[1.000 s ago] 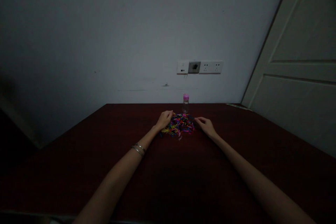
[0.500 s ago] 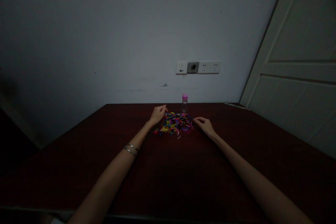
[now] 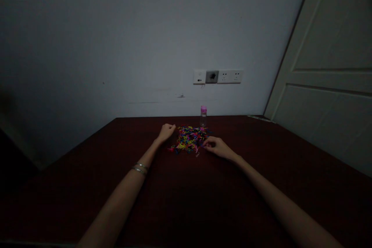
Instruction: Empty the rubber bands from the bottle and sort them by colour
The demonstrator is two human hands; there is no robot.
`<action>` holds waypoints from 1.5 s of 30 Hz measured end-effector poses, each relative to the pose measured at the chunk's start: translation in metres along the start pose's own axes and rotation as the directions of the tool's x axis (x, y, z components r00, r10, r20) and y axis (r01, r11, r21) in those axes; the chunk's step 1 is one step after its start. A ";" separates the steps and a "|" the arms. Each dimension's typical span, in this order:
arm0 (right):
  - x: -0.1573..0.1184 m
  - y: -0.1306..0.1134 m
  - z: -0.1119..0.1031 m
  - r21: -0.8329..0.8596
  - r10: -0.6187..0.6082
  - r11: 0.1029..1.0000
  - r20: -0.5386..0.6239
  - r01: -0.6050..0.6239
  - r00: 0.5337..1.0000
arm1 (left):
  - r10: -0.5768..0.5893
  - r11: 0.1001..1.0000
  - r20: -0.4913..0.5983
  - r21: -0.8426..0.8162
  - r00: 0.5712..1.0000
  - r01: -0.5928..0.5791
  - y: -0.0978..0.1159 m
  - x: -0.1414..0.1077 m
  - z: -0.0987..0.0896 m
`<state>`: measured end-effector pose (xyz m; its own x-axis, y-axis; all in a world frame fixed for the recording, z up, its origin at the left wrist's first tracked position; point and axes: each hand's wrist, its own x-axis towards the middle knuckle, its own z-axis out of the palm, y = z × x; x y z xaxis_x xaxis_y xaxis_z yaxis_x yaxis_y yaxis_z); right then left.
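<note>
A spread pile of small colourful clips lies on the dark red table. Just left of the pile rests my left hand, its fingers curled together; whatever it may hold is too small to make out. At the pile's right edge, my right hand has thumb and forefinger brought together at a purple piece. A clear bottle with a pink lid stands upright behind the pile.
The dark red table runs back to a pale wall with socket plates. A panelled door is at the right. A thin flat strip lies at the table's back right.
My left hand has drawn back to the left, away from the pile. My right hand has moved left and nearer, onto the pile's right edge. The view has shifted slightly.
</note>
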<state>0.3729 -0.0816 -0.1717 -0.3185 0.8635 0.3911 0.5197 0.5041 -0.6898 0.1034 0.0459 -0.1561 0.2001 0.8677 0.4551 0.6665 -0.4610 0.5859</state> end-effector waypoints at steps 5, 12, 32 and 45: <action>-0.001 -0.015 0.007 -0.011 -0.060 0.998 0.099 0.061 0.993 | -0.077 0.997 0.043 -0.009 0.996 0.077 -0.005 -0.004 -0.001; -0.001 -0.016 0.016 -0.026 -0.100 0.994 0.174 0.106 0.980 | -0.075 0.997 0.082 -0.017 0.994 0.076 0.001 -0.007 -0.003; 0.000 -0.026 0.030 -0.052 -0.121 0.990 0.132 0.128 0.984 | 0.030 0.999 0.110 -0.031 0.993 -0.026 0.021 -0.006 -0.014; -0.015 -0.087 0.078 -0.138 -0.101 0.982 0.182 0.127 0.978 | 0.146 0.989 0.427 -0.051 0.893 -0.138 0.042 -0.043 -0.056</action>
<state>0.2711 -0.1392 -0.1651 -0.5086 0.7906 0.3411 0.5792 0.6073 -0.5438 0.0826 -0.0211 -0.1141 0.5825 0.7863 0.2060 0.5950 -0.5851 0.5510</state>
